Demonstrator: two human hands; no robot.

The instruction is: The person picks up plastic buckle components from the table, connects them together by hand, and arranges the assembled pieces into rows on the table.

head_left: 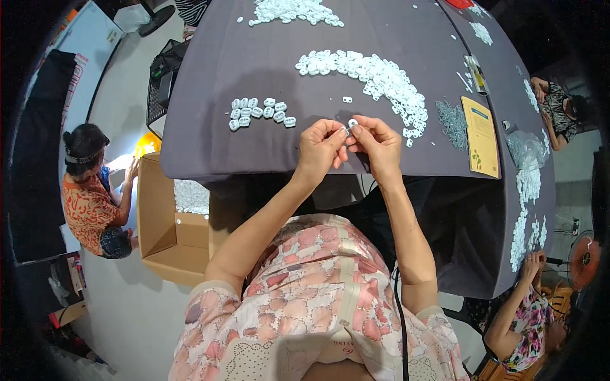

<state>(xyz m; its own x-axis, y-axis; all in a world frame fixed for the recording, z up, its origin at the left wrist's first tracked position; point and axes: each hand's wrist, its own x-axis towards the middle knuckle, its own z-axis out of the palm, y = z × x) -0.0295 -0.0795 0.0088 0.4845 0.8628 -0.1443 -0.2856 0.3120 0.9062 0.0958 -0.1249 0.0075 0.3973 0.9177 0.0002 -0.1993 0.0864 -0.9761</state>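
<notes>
Both my hands meet over the near edge of a grey table (254, 38). My left hand (319, 148) and my right hand (378, 145) pinch one small white plastic piece (351, 123) between their fingertips. Just left of my hands lies a neat cluster of several white pieces (260, 112). A long heap of loose white pieces (375, 79) curves across the table beyond my right hand. A single white piece (347, 100) lies apart in front of my hands.
A pile of small metal parts (452, 122) and a yellow card (481, 135) lie to the right. More white pieces sit at the far edge (292, 11) and right side (526, 209). An open cardboard box (171, 222) stands lower left beside a seated person (92, 190). Another person (527, 317) works lower right.
</notes>
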